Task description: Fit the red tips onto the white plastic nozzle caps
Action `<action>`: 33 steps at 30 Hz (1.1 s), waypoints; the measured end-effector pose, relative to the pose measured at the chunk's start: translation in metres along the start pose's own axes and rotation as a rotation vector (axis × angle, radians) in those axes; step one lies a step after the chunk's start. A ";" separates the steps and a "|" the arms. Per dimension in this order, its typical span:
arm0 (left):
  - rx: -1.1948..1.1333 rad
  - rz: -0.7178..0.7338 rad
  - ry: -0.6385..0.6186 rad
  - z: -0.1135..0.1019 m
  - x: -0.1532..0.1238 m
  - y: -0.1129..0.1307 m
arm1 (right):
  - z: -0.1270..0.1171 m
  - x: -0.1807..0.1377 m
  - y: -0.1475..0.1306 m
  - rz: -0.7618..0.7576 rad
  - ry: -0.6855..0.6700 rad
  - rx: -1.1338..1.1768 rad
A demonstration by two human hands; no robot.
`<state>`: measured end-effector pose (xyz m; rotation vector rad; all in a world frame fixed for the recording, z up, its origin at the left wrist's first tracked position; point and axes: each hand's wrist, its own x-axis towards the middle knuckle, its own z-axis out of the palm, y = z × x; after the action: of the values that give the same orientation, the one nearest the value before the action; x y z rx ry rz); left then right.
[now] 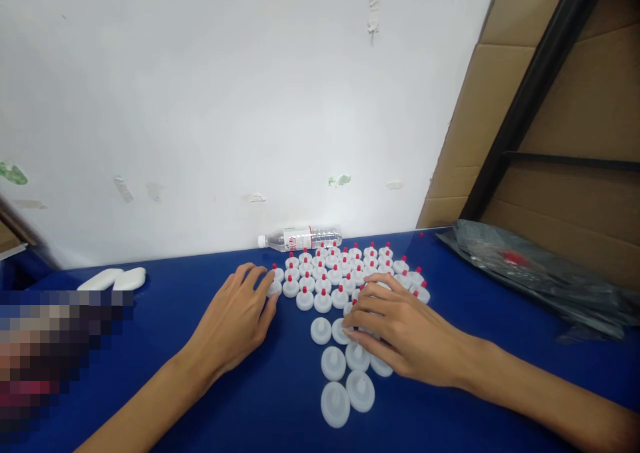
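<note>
Many white round nozzle caps (323, 300) with red tips stand upright in a tight cluster on the blue table. Nearer to me lie several larger-looking white caps without red tips (335, 404). At the cluster's left edge, my left hand (240, 310) has its thumb and fingertips closed about a white nozzle cap (273, 288). My right hand (400, 326) is curled low over the cluster's right front, its thumb and fingertips drawn together at the edge of a plain white cap (340, 332). That hand covers some caps beneath it.
A clear plastic bottle (300, 238) lies on its side against the white wall (225, 106). Two smooth white objects (131, 279) rest at left. Dark plastic bags (530, 273) lie at right, by cardboard (465, 153) and a black frame. A pixelated area covers the lower left.
</note>
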<state>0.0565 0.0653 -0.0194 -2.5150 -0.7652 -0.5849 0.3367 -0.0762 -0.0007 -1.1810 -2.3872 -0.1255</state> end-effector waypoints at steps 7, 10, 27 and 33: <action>-0.037 0.014 0.021 0.004 0.000 -0.002 | 0.000 0.000 -0.002 0.023 -0.021 -0.014; -0.049 0.026 0.060 0.006 -0.001 -0.003 | 0.000 0.000 -0.001 0.018 0.000 -0.045; -0.359 0.369 0.384 -0.045 -0.009 0.078 | -0.004 -0.002 -0.018 -0.265 0.235 -0.063; -0.336 0.347 0.248 -0.044 -0.007 0.074 | -0.001 -0.002 -0.021 -0.262 0.293 -0.062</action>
<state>0.0843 -0.0164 -0.0082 -2.7135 -0.1405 -0.9379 0.3217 -0.0914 0.0022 -0.8058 -2.2750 -0.4299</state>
